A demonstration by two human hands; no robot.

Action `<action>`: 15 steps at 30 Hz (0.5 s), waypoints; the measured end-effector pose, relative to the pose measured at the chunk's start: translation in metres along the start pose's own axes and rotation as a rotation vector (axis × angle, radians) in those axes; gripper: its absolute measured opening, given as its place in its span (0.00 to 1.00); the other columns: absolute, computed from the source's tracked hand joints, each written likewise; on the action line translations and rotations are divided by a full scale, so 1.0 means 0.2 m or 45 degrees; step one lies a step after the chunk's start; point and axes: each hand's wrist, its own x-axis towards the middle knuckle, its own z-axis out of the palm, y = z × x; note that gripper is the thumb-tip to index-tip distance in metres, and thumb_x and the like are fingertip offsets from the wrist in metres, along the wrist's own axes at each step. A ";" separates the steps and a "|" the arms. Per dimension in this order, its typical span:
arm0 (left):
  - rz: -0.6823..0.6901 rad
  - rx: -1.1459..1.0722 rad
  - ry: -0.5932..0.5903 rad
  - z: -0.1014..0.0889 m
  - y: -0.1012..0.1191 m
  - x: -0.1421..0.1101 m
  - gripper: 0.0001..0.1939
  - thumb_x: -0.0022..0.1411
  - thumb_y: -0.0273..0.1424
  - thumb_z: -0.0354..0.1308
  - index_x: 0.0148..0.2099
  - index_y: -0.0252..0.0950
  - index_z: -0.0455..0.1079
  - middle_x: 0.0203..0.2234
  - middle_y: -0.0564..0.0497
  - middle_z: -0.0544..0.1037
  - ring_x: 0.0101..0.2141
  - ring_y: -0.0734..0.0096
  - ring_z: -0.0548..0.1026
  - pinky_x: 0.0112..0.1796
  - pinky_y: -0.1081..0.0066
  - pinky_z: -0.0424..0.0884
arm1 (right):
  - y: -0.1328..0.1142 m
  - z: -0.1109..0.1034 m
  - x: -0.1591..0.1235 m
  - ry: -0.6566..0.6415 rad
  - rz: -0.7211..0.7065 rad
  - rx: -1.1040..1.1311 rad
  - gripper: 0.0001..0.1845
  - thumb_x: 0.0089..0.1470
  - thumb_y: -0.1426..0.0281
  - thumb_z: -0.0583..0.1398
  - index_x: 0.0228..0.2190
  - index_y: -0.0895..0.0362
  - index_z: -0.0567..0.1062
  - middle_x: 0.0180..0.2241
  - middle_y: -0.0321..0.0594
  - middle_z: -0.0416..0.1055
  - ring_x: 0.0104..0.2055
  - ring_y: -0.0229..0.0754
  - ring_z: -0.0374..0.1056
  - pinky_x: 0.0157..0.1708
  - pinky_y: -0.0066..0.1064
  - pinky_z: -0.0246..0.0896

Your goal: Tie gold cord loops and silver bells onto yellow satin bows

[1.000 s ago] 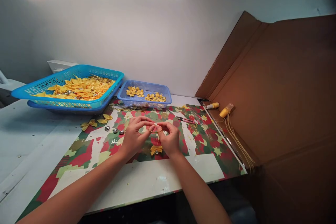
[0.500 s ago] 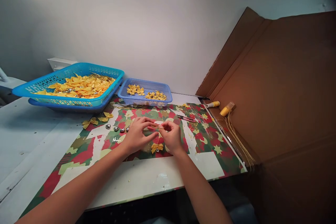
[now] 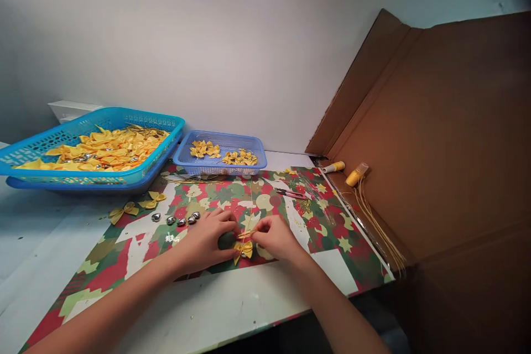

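A yellow ribbon bow [image 3: 243, 250] with a small silvery piece under its middle lies near the front of the patterned sheet. My left hand [image 3: 213, 238] curves round its left side, thumb and fingertips closed at the bow's edge. Just above the bow, my right hand [image 3: 276, 238] pinches a thin gold cord [image 3: 246, 234], whose strands stretch between the two hands. One thin strand runs up the sheet from there. Several silver heart-shaped beads [image 3: 181, 222] lie in a row left of my left hand. Two more yellow bows [image 3: 152, 199] rest beyond them.
A big blue basket [image 3: 176, 138] heaped with yellow bows stands at the left, beside a smaller blue basket [image 3: 215, 169] with bows. Thread snips [image 3: 291, 193] lie right of centre. Cardboard [image 3: 448, 149] walls the right side, near gold cords [image 3: 379, 227] and yellow-capped tubes [image 3: 357, 175].
Both hands have come down toward the bow with the gold cord. My left thumb has moved to the bow's left edge. The camera view has shifted slightly.
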 end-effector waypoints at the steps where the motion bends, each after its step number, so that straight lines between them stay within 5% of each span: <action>1: 0.007 -0.010 -0.008 0.00 0.00 0.00 0.08 0.55 0.37 0.59 0.36 0.40 0.73 0.36 0.50 0.73 0.39 0.61 0.68 0.43 0.63 0.62 | 0.00 0.00 -0.01 -0.028 -0.004 -0.012 0.05 0.38 0.72 0.59 0.16 0.58 0.69 0.16 0.31 0.63 0.21 0.32 0.57 0.20 0.24 0.49; 6: -0.099 -0.188 -0.054 -0.01 0.03 0.02 0.07 0.55 0.35 0.58 0.30 0.38 0.71 0.30 0.50 0.74 0.34 0.64 0.70 0.35 0.68 0.64 | -0.03 0.01 -0.06 -0.043 -0.079 -0.017 0.02 0.38 0.76 0.60 0.18 0.58 0.73 0.28 0.36 0.74 0.30 0.36 0.66 0.28 0.24 0.58; 9: -0.246 -0.473 -0.054 -0.02 0.03 0.05 0.09 0.59 0.36 0.54 0.31 0.38 0.70 0.25 0.53 0.74 0.28 0.69 0.70 0.29 0.72 0.64 | -0.07 0.00 -0.04 -0.024 -0.163 -0.002 0.04 0.38 0.77 0.60 0.18 0.58 0.73 0.27 0.36 0.74 0.30 0.36 0.67 0.27 0.24 0.59; 15: -0.371 -1.100 0.192 -0.03 -0.04 0.13 0.14 0.58 0.43 0.57 0.38 0.37 0.70 0.29 0.51 0.76 0.31 0.68 0.74 0.31 0.71 0.70 | -0.13 0.00 0.10 0.174 -0.388 0.026 0.06 0.44 0.75 0.60 0.19 0.56 0.72 0.23 0.35 0.71 0.27 0.37 0.66 0.27 0.26 0.60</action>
